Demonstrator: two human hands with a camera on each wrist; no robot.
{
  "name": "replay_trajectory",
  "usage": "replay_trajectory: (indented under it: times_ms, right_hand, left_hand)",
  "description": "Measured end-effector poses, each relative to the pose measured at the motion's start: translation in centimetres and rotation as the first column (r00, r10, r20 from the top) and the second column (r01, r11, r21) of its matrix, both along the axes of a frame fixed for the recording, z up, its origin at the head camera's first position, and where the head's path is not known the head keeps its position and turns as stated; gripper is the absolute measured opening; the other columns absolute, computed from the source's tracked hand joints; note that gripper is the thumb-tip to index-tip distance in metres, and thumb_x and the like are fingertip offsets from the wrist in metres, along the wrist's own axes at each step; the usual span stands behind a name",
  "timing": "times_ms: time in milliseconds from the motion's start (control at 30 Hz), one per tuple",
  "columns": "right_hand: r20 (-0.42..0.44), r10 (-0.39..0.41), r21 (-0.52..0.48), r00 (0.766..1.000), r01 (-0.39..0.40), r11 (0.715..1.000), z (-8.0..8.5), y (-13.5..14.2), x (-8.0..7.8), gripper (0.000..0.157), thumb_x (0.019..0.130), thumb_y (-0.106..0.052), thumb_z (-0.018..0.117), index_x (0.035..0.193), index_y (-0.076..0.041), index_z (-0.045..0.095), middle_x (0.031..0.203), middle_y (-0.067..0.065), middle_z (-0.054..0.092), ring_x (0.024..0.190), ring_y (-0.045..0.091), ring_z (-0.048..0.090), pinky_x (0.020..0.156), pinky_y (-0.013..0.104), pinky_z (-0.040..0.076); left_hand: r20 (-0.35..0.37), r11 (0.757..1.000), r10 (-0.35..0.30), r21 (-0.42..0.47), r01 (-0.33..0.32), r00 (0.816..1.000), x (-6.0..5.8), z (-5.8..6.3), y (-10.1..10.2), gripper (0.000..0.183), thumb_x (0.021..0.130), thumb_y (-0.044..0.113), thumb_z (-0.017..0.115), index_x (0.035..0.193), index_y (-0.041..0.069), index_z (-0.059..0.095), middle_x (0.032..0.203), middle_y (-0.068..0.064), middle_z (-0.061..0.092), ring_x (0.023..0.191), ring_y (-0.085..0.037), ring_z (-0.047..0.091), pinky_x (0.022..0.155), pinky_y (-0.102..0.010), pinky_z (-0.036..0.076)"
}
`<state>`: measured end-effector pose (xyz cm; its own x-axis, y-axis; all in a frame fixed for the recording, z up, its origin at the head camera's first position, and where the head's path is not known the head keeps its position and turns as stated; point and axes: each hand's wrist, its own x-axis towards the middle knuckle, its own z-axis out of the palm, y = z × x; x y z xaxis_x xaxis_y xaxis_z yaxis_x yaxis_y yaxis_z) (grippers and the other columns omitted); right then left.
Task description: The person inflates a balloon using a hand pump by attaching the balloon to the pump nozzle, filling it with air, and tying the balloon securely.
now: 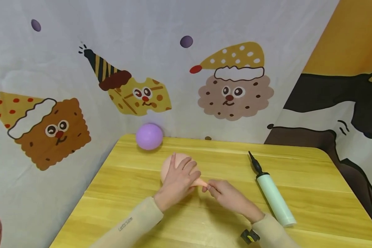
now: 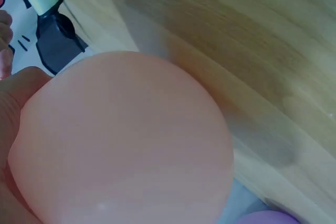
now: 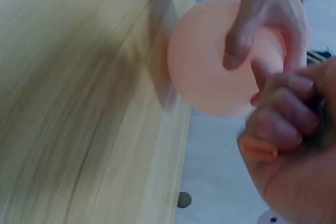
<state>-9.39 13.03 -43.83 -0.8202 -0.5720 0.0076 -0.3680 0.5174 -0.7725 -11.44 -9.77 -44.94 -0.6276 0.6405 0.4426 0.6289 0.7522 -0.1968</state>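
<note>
A peach-coloured balloon (image 1: 166,166), inflated and round, is held above the wooden table. Over its near side spreads my left hand (image 1: 176,181), gripping it between thumb and fingers; the balloon (image 2: 126,135) fills much of the left wrist view. My right hand (image 1: 229,195) pinches the balloon's stretched neck (image 1: 201,183), drawn out to the right. In the right wrist view the orange mouth of the balloon (image 3: 258,150) pokes out of the curled right fingers (image 3: 278,111).
A purple balloon (image 1: 149,136) rests at the table's back left edge. On the right lies a mint-green hand pump (image 1: 276,198) with a black nozzle pointing away. Behind the table (image 1: 111,196) hangs a cloth (image 1: 179,20) printed with cartoon figures.
</note>
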Motion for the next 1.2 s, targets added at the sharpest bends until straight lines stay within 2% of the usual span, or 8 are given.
replay_trajectory:
  times_ms: [167, 433, 567, 700, 867, 933, 1033, 1200]
  right_hand:
    - [-0.219, -0.073, 0.067, 0.973, 0.089, 0.994, -0.3, -0.3, 0.3, 0.018, 0.108, -0.017, 0.057, 0.093, -0.016, 0.068, 0.064, -0.015, 0.05, 0.052, -0.002, 0.042, 0.047, 0.021, 0.039]
    - [-0.314, -0.143, 0.001, 0.939, 0.151, 0.989, 0.7, 1.3, 0.4, 0.018, 0.105, -0.016, 0.062, 0.087, -0.019, 0.068, 0.064, -0.017, 0.059, 0.054, 0.001, 0.057, 0.049, 0.02, 0.046]
    - [-0.294, -0.126, 0.014, 0.947, 0.136, 0.991, 0.9, 1.6, 0.4, 0.017, 0.105, -0.016, 0.062, 0.089, -0.018, 0.068, 0.065, -0.018, 0.059, 0.055, 0.002, 0.058, 0.049, 0.021, 0.046]
    - [-0.249, -0.118, 0.053, 0.961, 0.135, 0.989, 0.6, 0.9, 0.0, 0.018, 0.105, -0.015, 0.062, 0.088, -0.017, 0.068, 0.064, -0.019, 0.057, 0.054, -0.003, 0.052, 0.047, 0.021, 0.044]
    - [-0.23, -0.087, 0.083, 0.969, 0.108, 0.991, -0.6, -0.2, 0.0, 0.023, 0.105, -0.011, 0.062, 0.083, -0.016, 0.066, 0.06, -0.018, 0.054, 0.049, -0.003, 0.043, 0.045, 0.02, 0.039]
    - [-0.239, -0.074, 0.081, 0.968, 0.096, 0.992, -0.9, -0.5, 0.1, 0.024, 0.105, -0.011, 0.061, 0.082, -0.016, 0.065, 0.059, -0.018, 0.053, 0.049, -0.003, 0.041, 0.045, 0.02, 0.038]
    - [-0.287, -0.07, 0.071, 0.955, 0.094, 0.993, -1.0, -1.0, 0.1, 0.02, 0.105, -0.011, 0.061, 0.086, -0.013, 0.066, 0.06, -0.018, 0.05, 0.05, -0.004, 0.039, 0.045, 0.019, 0.037]
    - [-0.407, -0.065, 0.039, 0.911, 0.088, 0.995, -0.8, -1.9, 0.0, 0.016, 0.105, -0.013, 0.062, 0.09, -0.011, 0.065, 0.062, -0.015, 0.041, 0.051, -0.003, 0.034, 0.044, 0.019, 0.033]
  left_hand:
    - [-0.006, 1.0, -0.001, 0.01, 0.001, 1.0, -0.4, -0.2, -0.2, 0.049, 0.07, 0.039, 0.095, 0.108, 0.024, 0.07, 0.135, -0.005, 0.061, 0.135, -0.032, 0.05, 0.113, -0.075, 0.026]
    - [-0.016, 0.995, 0.093, 0.04, -0.093, 0.996, -2.0, -0.4, -2.4, 0.052, 0.069, 0.036, 0.098, 0.11, 0.022, 0.069, 0.136, -0.008, 0.061, 0.137, -0.035, 0.048, 0.113, -0.078, 0.018]
    - [-0.035, 0.996, 0.085, 0.04, -0.083, 0.996, -2.5, -1.0, -2.6, 0.049, 0.072, 0.032, 0.096, 0.11, 0.019, 0.068, 0.137, -0.011, 0.06, 0.138, -0.037, 0.047, 0.112, -0.08, 0.017]
    - [-0.085, 0.995, 0.074, -0.054, -0.079, 0.994, -1.9, -2.5, -0.8, 0.039, 0.084, 0.03, 0.086, 0.116, 0.018, 0.067, 0.142, -0.012, 0.057, 0.142, -0.035, 0.044, 0.116, -0.076, 0.016]
    - [-0.075, 0.971, 0.102, -0.208, -0.116, 0.992, -0.6, -3.5, 0.7, 0.054, 0.096, 0.056, 0.065, 0.134, 0.018, 0.064, 0.154, -0.011, 0.049, 0.15, -0.033, 0.035, 0.119, -0.073, 0.012]
    - [-0.049, 0.961, 0.113, -0.248, -0.122, 0.992, -0.3, -3.4, 0.7, 0.056, 0.1, 0.056, 0.058, 0.141, 0.019, 0.061, 0.157, -0.007, 0.046, 0.152, -0.031, 0.031, 0.118, -0.073, 0.011]
    - [-0.055, 0.965, 0.119, -0.23, -0.129, 0.991, -0.3, -2.9, 0.3, 0.047, 0.102, 0.036, 0.062, 0.147, 0.022, 0.058, 0.155, 0.0, 0.05, 0.152, -0.029, 0.031, 0.117, -0.075, 0.013]
    - [-0.076, 0.998, 0.064, -0.01, -0.065, 0.995, -0.9, -2.1, -0.5, 0.057, 0.088, 0.003, 0.078, 0.139, 0.024, 0.064, 0.139, 0.005, 0.065, 0.15, -0.029, 0.037, 0.114, -0.079, 0.011]
